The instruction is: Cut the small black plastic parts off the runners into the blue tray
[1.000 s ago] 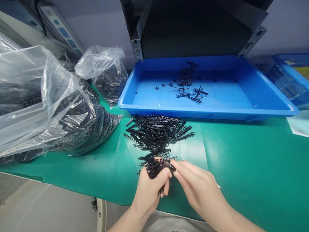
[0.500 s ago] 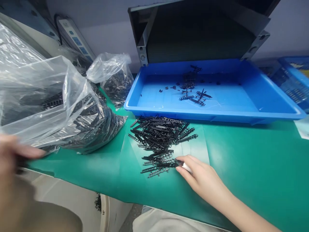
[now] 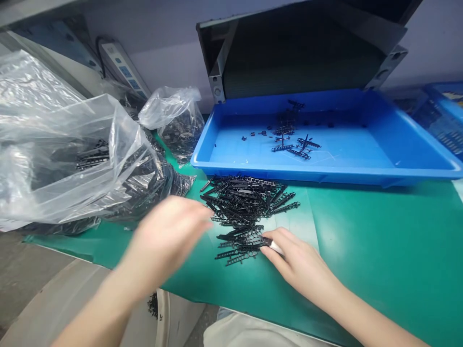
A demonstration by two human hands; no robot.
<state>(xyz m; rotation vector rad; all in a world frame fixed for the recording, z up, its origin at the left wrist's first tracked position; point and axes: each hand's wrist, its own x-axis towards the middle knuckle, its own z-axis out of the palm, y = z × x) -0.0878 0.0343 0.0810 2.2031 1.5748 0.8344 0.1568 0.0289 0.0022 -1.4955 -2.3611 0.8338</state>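
Note:
My left hand (image 3: pixel 173 231) is smeared by motion just left of a pile of slim black plastic strips (image 3: pixel 240 197) with rings and rungs. Whether its fingers hold anything does not show. At the near right edge of the pile, my right hand (image 3: pixel 292 248) is closed on a small tool with a white handle (image 3: pixel 276 246), its dark end beside the nearest strips. Most of that tool is hidden in the palm, and its exact kind cannot be made out. The strips lie partly on a clear sheet (image 3: pixel 300 217) on the green tabletop.
A shallow blue tray (image 3: pixel 325 174) behind the pile holds several black strips and small bits. Left stand a large clear bag (image 3: pixel 119 130) and a smaller bag (image 3: pixel 173 103), both with black parts. Below the table's front edge is a pale round bin (image 3: pixel 164 313).
My left hand has swung from the far left, by the table edge, rightward and up to the pile. My right hand stays beside the strips with the tool. The view has shifted slightly.

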